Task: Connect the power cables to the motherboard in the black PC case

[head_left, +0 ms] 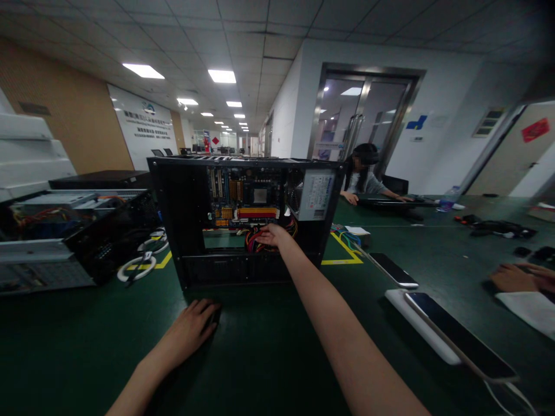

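An open black computer case [171, 225] stands upright on the green table, its inside facing me. In it are a motherboard [240, 193] with red and yellow memory slots and, at the upper right, a silver power supply [315, 195]. My right hand [272, 236] reaches into the lower part of the case, its fingers on a bundle of coloured power cables [255, 241]. Part of the bundle is hidden behind that hand. My left hand [193, 323] rests on the table in front of the case, fingers spread. A dark patch between its thumb and fingers is unclear.
Another opened computer [78, 208] lies at the left, near a coiled white cable [136, 268]. Phones [459, 332] and a white power bank [420, 323] lie at right. A co-worker [368, 173] sits across the table; another person's hands [515, 278] show at the right edge.
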A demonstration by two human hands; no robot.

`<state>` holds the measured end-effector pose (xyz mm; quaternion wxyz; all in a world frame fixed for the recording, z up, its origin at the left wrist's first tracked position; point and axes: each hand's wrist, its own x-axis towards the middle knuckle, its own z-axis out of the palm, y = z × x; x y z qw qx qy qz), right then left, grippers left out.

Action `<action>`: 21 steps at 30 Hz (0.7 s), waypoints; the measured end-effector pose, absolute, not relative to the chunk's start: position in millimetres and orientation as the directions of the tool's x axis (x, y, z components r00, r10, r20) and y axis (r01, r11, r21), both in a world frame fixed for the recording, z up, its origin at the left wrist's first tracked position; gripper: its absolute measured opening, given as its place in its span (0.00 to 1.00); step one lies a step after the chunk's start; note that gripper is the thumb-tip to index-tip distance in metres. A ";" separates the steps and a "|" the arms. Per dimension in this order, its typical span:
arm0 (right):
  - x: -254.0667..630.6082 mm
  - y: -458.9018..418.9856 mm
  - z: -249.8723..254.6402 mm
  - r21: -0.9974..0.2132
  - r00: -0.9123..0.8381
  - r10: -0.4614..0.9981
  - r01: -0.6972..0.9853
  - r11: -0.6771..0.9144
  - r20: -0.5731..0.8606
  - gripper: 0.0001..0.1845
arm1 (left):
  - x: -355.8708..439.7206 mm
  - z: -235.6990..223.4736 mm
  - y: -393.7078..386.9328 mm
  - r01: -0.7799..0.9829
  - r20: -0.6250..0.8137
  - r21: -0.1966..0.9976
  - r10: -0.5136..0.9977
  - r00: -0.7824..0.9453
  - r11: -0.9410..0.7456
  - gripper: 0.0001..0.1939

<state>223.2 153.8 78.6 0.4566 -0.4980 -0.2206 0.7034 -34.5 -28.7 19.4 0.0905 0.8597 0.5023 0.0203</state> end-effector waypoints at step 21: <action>223.9 152.4 70.1 -0.871 -0.011 0.878 -0.124 -0.476 -0.478 0.02 | -33.7 21.8 -30.3 0.861 -0.036 0.168 0.870 0.492 -0.480 0.21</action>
